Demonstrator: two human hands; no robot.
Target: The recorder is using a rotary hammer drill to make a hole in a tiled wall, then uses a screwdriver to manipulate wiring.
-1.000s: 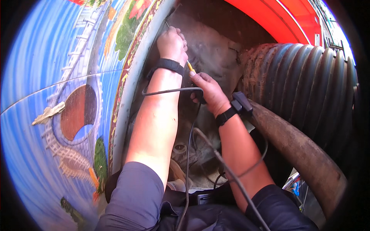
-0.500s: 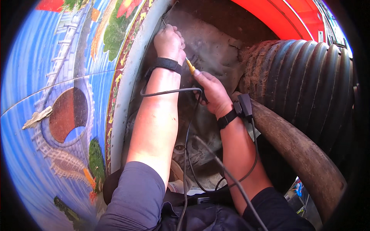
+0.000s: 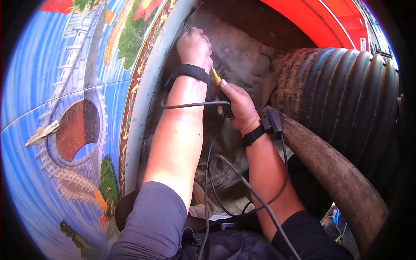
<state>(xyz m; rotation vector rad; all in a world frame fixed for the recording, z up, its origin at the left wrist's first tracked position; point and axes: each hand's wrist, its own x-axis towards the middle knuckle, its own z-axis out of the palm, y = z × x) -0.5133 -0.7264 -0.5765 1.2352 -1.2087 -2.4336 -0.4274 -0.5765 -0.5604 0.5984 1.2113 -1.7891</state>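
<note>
My left hand (image 3: 193, 51) is closed in a fist near the top, beside the pale edge of a painted panel (image 3: 82, 143). A thin, wire-like end (image 3: 187, 26) sticks out above its fingers; the rest is hidden in the fist. Lower and to the right, my right hand (image 3: 238, 102) grips a slim yellow-tipped tool (image 3: 216, 78). The tool's narrow metal end points up at the heel of my left hand, and whether they touch cannot be made out. A black strap (image 3: 190, 72) circles my left wrist; another carrying a black box (image 3: 273, 122) is on my right.
A thick black ribbed hose (image 3: 342, 95) fills the right side, with a worn brown bar (image 3: 333, 169) slanting below it. Loose dark cables (image 3: 255, 195) loop between and over my forearms. Behind my hands is a dusty grey surface (image 3: 242, 56); red panelling (image 3: 312, 21) arches above.
My left hand appears slightly further right and lower in the picture. The yellow-tipped tool stands a little steeper, and my right hand has turned slightly. Both grips stay closed.
</note>
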